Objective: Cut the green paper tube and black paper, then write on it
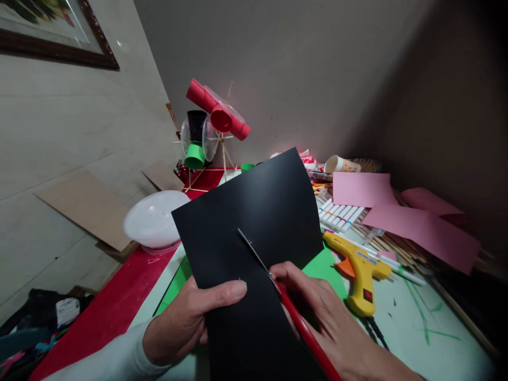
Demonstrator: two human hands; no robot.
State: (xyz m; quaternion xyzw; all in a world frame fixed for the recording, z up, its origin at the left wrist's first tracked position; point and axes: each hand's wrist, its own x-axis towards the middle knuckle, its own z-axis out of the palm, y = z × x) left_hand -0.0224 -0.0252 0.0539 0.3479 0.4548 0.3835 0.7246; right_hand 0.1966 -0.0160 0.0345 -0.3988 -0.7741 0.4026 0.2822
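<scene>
Starting left: white bowl sits on the table edge beside a red sheet, well clear of the hands. Left hand pinches the black sheet at its lower left, thumb on top, fingers under it. The sheet is held up off the table, tilted and slightly bowed, over a green sheet. Scissors are in the sheet's middle, thin blade pointing up-left, red handle running down to the right. Right hand grips the handle, fingers wrapped, forefinger lying along it near the blade. Risk one: the left thumb tip is just beside the blade line, so a slip or a sideways drift of the cut could nick it. Risk two: the sheet is only held on one side and is unsupported at the far end, so it may flex or twist and the cut could wander or tear. Risk three: the right forefinger rides close to the pivot and could get pinched. Further right, a yellow glue gun lies near the right hand, nozzle toward the green sheet; cannot tell if it is hot, but an elbow or the sheet's corner could brush it. Markers and pink paper lie beyond, apart from the hands.
</scene>
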